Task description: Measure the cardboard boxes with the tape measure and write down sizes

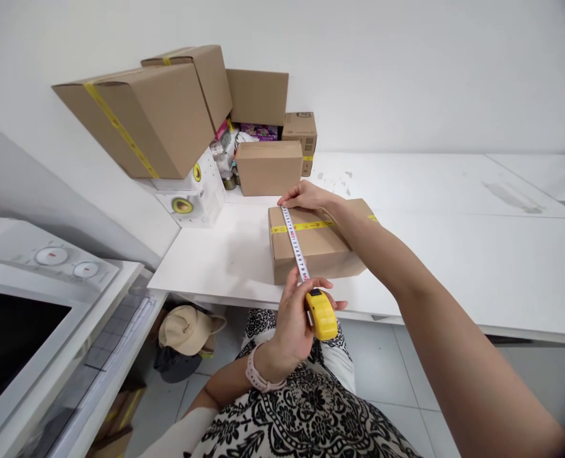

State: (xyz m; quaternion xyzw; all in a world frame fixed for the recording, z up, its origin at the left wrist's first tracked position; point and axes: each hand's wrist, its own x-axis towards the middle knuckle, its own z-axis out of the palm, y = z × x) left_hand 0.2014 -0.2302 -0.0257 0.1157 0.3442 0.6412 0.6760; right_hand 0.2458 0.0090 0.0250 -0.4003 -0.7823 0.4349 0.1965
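A taped cardboard box (315, 262) lies on the white table in front of me, with a strip of yellow tape along its top. My left hand (289, 327) is closed around the yellow case of a tape measure (324, 316), just off the table's front edge. The white blade (293, 239) runs from the case across the left part of the box top. At the box's far edge, my right hand (305, 194) pinches the blade's end. Its forearm covers part of the box's right side.
Big cardboard boxes (172, 114) are stacked on white avocado-print boxes (199, 197) at the back left. Beside them stands a smaller carton (269, 168). An appliance with dials (48, 256) sits at the left, and caps (186, 329) are under the table.
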